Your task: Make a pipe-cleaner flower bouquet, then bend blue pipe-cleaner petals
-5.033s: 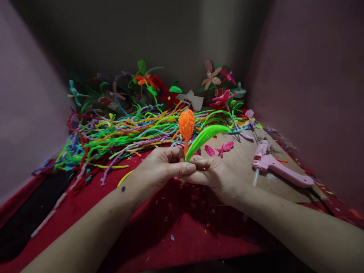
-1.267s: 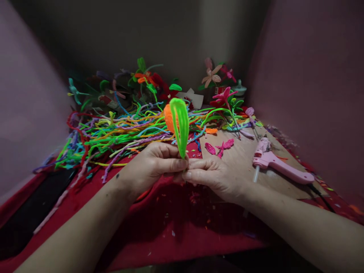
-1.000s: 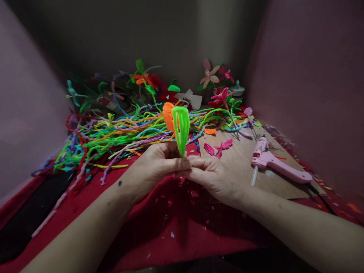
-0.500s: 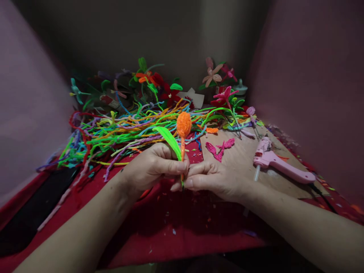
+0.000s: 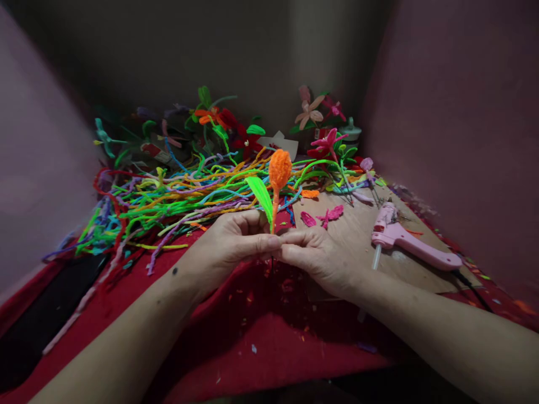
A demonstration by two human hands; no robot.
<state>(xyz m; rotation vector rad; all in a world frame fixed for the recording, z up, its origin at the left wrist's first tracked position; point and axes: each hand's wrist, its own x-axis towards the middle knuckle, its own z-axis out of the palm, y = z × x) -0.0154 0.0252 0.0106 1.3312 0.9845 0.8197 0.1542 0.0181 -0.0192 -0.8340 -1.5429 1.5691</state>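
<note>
An orange pipe-cleaner flower bud [image 5: 280, 168] stands upright on a thin orange stem, with a bright green pipe-cleaner leaf [image 5: 260, 193] leaning to its left. Both hands pinch the base of the stem together. My left hand [image 5: 236, 245] grips it with thumb and curled fingers. My right hand [image 5: 314, 255] pinches it from the right, fingertips touching the left thumb. The hands hover just above the red cloth [image 5: 269, 342].
A big heap of coloured pipe cleaners [image 5: 168, 196] lies behind the hands. Finished pipe-cleaner flowers [image 5: 314, 112] stand at the back. A pink glue gun [image 5: 410, 247] rests on a brown board [image 5: 357, 230] at right, with small pink pieces [image 5: 328, 215]. Walls close in on both sides.
The flower has turned in my fingers: the green leaf swung from right of the bud, across its front, to the left side. Both hands stayed pinched on the stem.
</note>
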